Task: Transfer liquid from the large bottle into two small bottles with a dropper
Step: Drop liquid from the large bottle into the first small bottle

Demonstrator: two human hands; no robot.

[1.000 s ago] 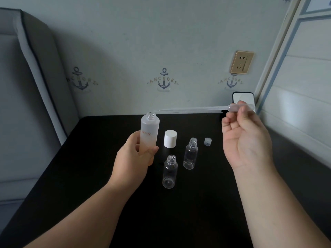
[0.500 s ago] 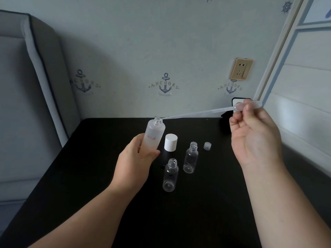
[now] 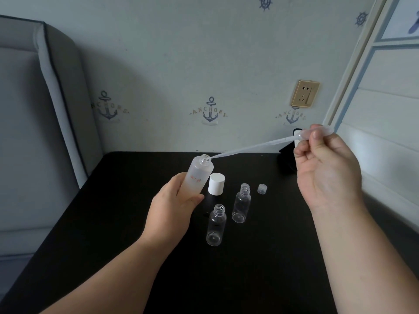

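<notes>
Large bottle (image 3: 199,175): frosted, uncapped, red print on the side, held above the table (image 3: 113,223) and tilted with its mouth toward the right. Left hand (image 3: 174,209) grips its lower half, fingers and thumb wrapped round the body. Dropper (image 3: 256,146): clear plastic, lying at a shallow slant, tip at the bottle's mouth; whether the tip is inside the neck or only at the rim cannot be told. Right hand (image 3: 326,168), raised at the right, pinches the dropper's bulb between thumb and forefinger, remaining fingers curled toward the palm. Liquid in the dropper stem not discernible. Two small bottles, both clear, open and upright on the black table: near one (image 3: 215,225) just right of the left hand, far one (image 3: 241,203) beside it, slightly apart. White cap (image 3: 216,184) stands just behind the left hand's fingers, close to the large bottle. Small clear cap (image 3: 262,189) lies right of the far bottle. Behind the table, a wall with anchor motifs and a socket (image 3: 305,94); grey padded headboard (image 3: 40,109) at left.
</notes>
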